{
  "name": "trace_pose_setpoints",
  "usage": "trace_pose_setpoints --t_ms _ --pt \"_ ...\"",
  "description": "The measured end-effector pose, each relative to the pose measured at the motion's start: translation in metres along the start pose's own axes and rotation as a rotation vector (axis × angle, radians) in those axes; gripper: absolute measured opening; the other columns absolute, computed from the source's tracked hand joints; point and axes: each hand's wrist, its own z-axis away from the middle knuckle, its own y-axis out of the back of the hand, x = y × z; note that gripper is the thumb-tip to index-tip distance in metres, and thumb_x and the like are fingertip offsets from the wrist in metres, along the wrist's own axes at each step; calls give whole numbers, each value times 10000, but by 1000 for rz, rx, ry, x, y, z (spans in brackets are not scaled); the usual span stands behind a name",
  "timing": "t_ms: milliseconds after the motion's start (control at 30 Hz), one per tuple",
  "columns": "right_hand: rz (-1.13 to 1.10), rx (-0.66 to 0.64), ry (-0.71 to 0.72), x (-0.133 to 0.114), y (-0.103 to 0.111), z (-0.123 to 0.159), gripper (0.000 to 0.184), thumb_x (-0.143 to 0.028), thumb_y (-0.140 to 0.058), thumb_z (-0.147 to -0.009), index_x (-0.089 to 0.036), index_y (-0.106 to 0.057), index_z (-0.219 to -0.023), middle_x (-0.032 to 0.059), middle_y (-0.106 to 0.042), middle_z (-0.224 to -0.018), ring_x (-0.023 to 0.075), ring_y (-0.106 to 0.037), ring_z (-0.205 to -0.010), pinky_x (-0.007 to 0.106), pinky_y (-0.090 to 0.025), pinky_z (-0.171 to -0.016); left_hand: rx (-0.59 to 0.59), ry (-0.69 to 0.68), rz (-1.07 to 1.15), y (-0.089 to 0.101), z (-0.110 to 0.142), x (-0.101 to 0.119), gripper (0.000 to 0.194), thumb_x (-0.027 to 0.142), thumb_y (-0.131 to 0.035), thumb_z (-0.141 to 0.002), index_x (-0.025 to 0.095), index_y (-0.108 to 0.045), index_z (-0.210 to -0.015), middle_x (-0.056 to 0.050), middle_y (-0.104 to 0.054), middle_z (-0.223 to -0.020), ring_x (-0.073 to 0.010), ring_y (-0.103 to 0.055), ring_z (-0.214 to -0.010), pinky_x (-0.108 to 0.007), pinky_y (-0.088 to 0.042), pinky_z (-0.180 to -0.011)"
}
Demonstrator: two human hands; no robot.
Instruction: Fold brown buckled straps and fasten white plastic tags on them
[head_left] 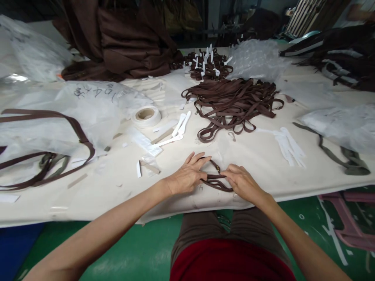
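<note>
A brown strap [217, 185], folded into several loops, lies close to the table's front edge between my two hands. My left hand [189, 175] has the left end of the loops between thumb and fingers, with some fingertips stretched over the top. My right hand [241, 181] pinches the right end, its fingers curled. Near the right fingertips a small brass-coloured metal fitting [218, 168] shows on the strap. Part of the strap is hidden under both hands. Beyond them lies a large pile of similar brown straps [237, 99].
White plastic strips [178, 127] and a roll of white tape [147, 117] lie left of centre. More white strips [288, 146] are at right. Plastic bags [96, 101] and loose straps [77, 127] cover the left side. Brown fabric [123, 39] is heaped behind.
</note>
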Motion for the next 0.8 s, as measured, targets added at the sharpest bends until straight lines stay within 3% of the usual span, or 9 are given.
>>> trace_pose_setpoints --t_ms 100,167,267,367,433,533,600,700,800 --pt "-42 6 8 3 -2 0 344 -156 -369 -1006 -210 -680 -1143 62 -608 -953 193 -567 -929 328 -407 -859 -84 -30 87 8 -11 -15 176 101 -667 -797 241 -729 -885 -80 -401 -1508 -416 -204 -1470 -734 -116 -1140" --pt "-54 13 6 5 -2 0 346 -177 -361 -1016 -215 -679 -1147 61 -611 -950 190 -572 -916 326 -413 -858 -85 -48 120 8 -14 -21 173 121 -657 -813 255 -730 -896 -75 -477 -1407 -371 -331 -1413 -702 -162 -1148" --pt "-45 24 -10 2 -1 2 361 -202 -339 -1028 -219 -680 -1143 66 -622 -955 195 -578 -913 332 -419 -847 -31 -55 167 3 -13 -23 188 136 -610 -851 238 -721 -965 -79 -551 -1231 -250 -555 -1166 -477 -402 -1087" --pt "4 49 -56 -7 -2 9 362 -271 -336 -1041 -223 -672 -1167 80 -649 -1010 212 -582 -936 351 -420 -846 57 -5 152 -4 -8 -19 172 131 -567 -876 207 -697 -959 -76 -583 -1170 -204 -588 -1019 -337 -482 -939" --pt "61 89 -82 -17 -6 15 403 -410 -379 -1030 -203 -608 -1289 119 -646 -1149 250 -570 -1022 382 -422 -877 96 17 126 -8 -4 -16 150 144 -545 -899 197 -681 -934 -75 -602 -1163 -203 -580 -1005 -332 -473 -930" --pt "141 157 -81 -29 -14 18 799 -661 -482 -915 -131 -371 -1502 200 -517 -1414 334 -486 -1205 454 -392 -964 115 13 113 -10 -2 -15 174 163 -498 -935 189 -671 -937 -78 -631 -1149 -203 -577 -986 -338 -469 -930" --pt "166 174 -58 -32 -20 13 976 -722 -531 -849 -116 -240 -1557 220 -447 -1485 357 -437 -1266 475 -364 -997 123 5 124 -10 -1 -15 180 162 -491 -941 189 -669 -946 -74 -645 -1149 -203 -582 -995 -341 -470 -938" --pt "176 150 -16 -26 -25 -3 965 -659 -579 -862 -140 -184 -1573 204 -469 -1472 339 -442 -1255 461 -357 -983 128 -3 169 -11 0 -18 169 149 -501 -936 187 -665 -951 -72 -652 -1164 -201 -591 -1030 -333 -475 -958" --pt "159 105 8 -17 -24 -18 878 -589 -613 -881 -167 -239 -1553 169 -544 -1386 305 -491 -1153 426 -379 -918 142 0 223 -13 2 -21 167 139 -498 -936 184 -659 -946 -75 -656 -1174 -199 -598 -1050 -323 -490 -950"
